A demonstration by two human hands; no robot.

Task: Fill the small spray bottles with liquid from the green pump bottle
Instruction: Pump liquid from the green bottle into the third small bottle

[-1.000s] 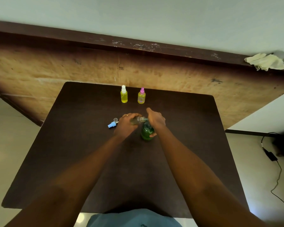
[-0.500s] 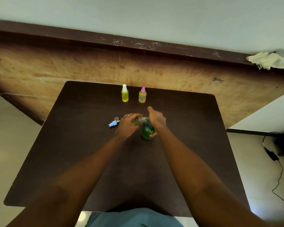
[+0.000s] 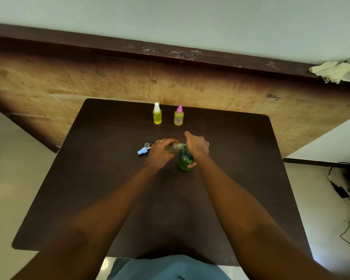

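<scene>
- A blue-grey garment [image 3: 170, 267] shows at the 6 o'clock edge of the dark brown worktop [image 3: 101, 199], and both bare forearms reach over it toward the middle.
- On the floor off the worktop's 3 o'clock side lies a black cable [image 3: 347, 211].
- The green pump bottle [image 3: 183, 162] stands upright near the worktop's centre.
- The right hand [image 3: 197, 147] sits on top of it, fingers curled down over the pump head and the thumb wrapped against the bottle's body.
- At 10 o'clock from the pump bottle, the left hand [image 3: 160, 153] has its fingers clamped round a small clear spray bottle [image 3: 171, 148]. The bottle is tilted, its open neck meeting the pump spout, and a ring shows on one finger.
- A blue spray head [image 3: 142, 151] lies on the worktop at 9 o'clock from the left hand, a clear cap [image 3: 147, 145] touching it.
- Toward 12 o'clock, well apart from the hands, two spray bottles of yellow liquid stand upright side by side: a white-capped bottle [image 3: 157, 115] and, at its 3 o'clock, a pink-capped bottle [image 3: 178, 117].
- Beyond them runs a worn wooden board [image 3: 69, 85], with a pale cloth [image 3: 335, 71] on its dark ledge at 2 o'clock.
</scene>
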